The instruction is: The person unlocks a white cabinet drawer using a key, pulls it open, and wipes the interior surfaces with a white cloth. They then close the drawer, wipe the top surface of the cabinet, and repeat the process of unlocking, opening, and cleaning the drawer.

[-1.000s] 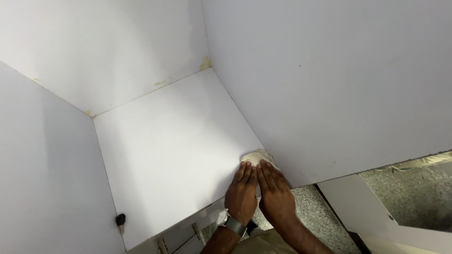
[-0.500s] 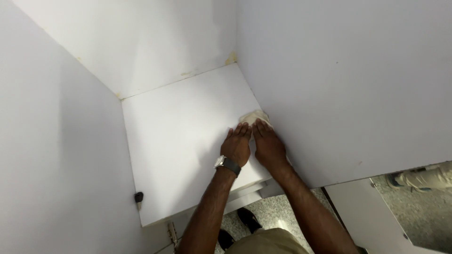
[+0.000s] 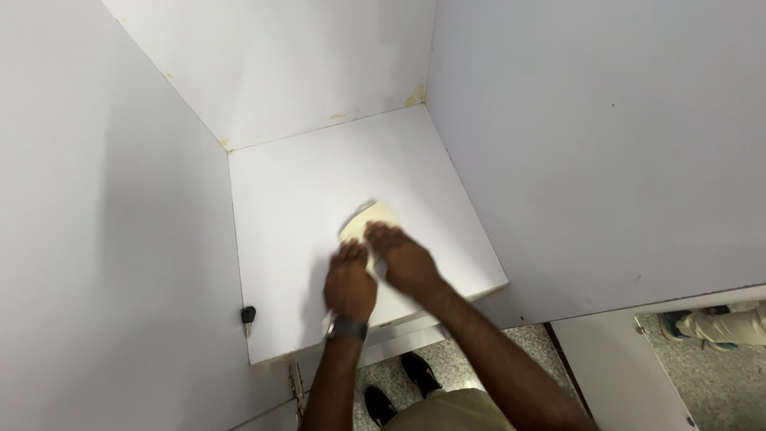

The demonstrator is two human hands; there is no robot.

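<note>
Fingers of the right hand lie flat and close together on a small cream-coloured folded cloth, pressing it down onto the white laminate shelf panel; the fingers of the left hand are likewise held together, palm down, their tips touching the near edge of the same cloth. That cloth sits near the middle of the shelf panel, a little toward its front edge, with only its far corner showing past the hands. Both hands are side by side, nearly touching, and slightly blurred. A metal-banded wristwatch circles the left wrist. Around the shelf stand three white panels: a tall side wall on the left, a back wall and a broad right wall. Yellowish glue stains mark the far right corner where the walls meet the shelf. A small black-headed key hangs at the left front corner of the shelf. Below the front edge, black shoes stand on a speckled grey floor.
</note>
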